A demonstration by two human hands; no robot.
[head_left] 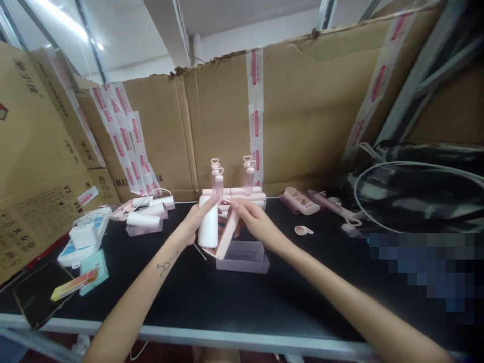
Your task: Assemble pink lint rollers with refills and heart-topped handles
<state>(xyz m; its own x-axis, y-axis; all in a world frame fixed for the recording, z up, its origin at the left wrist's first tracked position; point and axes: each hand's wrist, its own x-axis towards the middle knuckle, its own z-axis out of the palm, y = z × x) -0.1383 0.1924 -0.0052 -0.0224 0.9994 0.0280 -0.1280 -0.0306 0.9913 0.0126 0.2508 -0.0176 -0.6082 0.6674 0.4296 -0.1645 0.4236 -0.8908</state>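
Note:
My left hand is closed around a white cylinder, its thumb along the top end. Pressed against the cylinder is an open pale-pink plastic casing, tilted, its lower edge reaching past the cylinder. My right hand pinches the casing's upper end with thumb and forefinger; the other fingers are partly hidden behind it. Whatever small part may sit between the fingertips is too small to make out. Just below, a translucent mauve tray lies on the black table. A thin rod shows under my left hand.
Behind stand pink bottles with heart loops and lying pink tubes. Left are white cylinders in mauve trays, a power strip, a yellow cutter and a phone. Right lie pink casings and a ring-shaped piece.

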